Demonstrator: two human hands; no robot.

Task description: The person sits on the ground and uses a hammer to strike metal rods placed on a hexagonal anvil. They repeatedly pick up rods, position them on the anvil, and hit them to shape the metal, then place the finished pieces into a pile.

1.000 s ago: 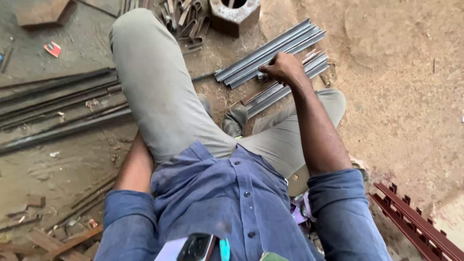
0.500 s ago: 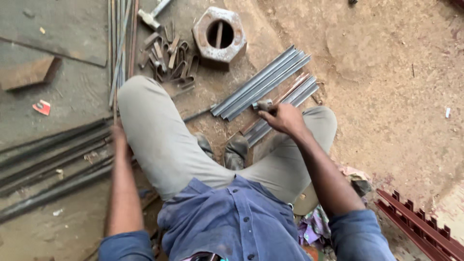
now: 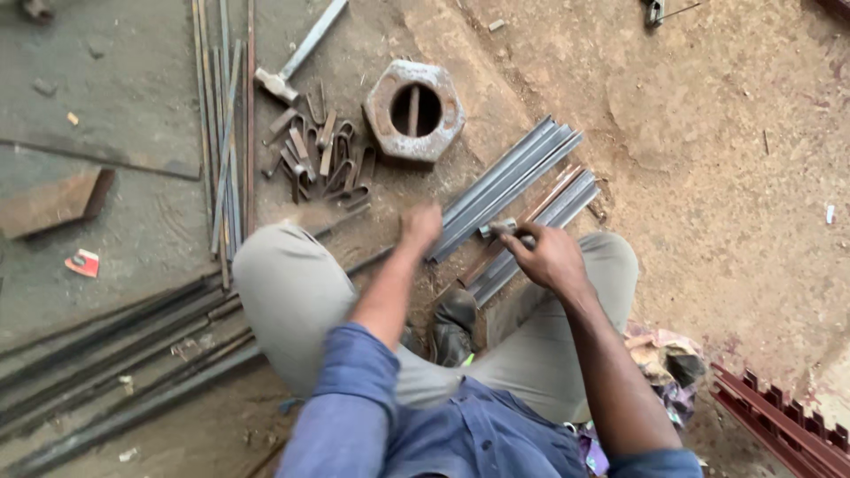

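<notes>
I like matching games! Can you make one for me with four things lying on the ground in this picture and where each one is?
Things:
1. hexagonal nut
2. hammer
3. red scrap
4. grey angle bars

Places:
A. far left, alone on the concrete
B. just in front of the hands, between the knees
C. top middle, beside the bent metal hooks
D. top, handle slanting up and right, above the hooks

Pairs: 1-C, 2-D, 3-A, 4-B
</notes>
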